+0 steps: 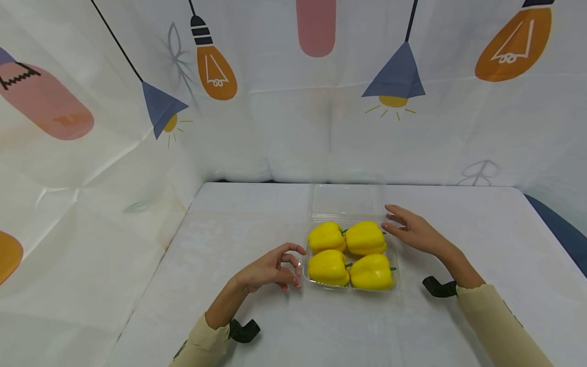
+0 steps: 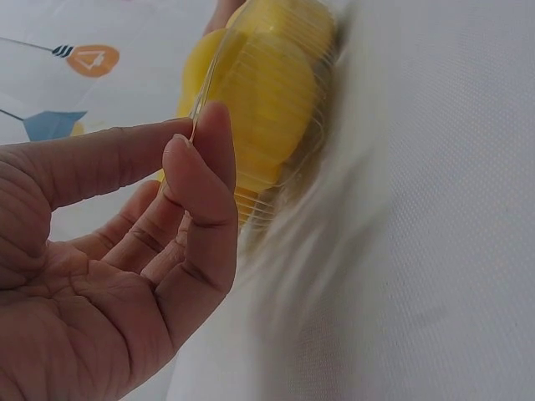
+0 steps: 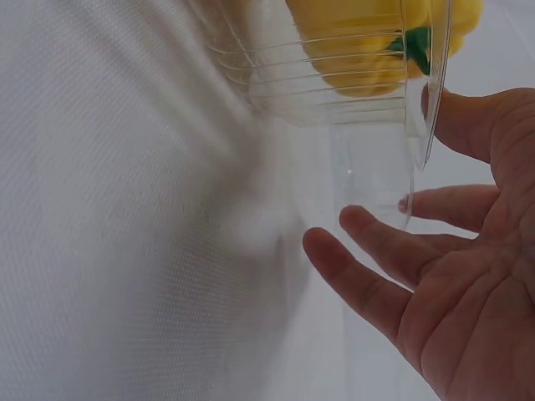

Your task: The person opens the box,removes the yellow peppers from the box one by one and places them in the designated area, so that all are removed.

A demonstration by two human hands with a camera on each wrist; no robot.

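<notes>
Yellow peppers (image 1: 365, 238) — long axes sideways, stems (image 1: 393, 268) rightward

Bright head view; both wrist views dimmer (rather grey), with soft-edged shadows on the tabletop (image 2: 460, 225).

Right hand (image 3: 456, 284): Palm in sight, thumb at the rim (image 3: 440, 75), other fingers (image 3: 359, 276) spread apart just below it.
Clear container (image 3: 284, 100): Ribbed plastic wall, see-through.
Yellow pepper (image 3: 351, 46): Inside, partly cut off by the frame, green stem (image 3: 416, 50) showing.
White surface (image 3: 109, 234): Finely textured, a soft shadow beside the container.
</notes>
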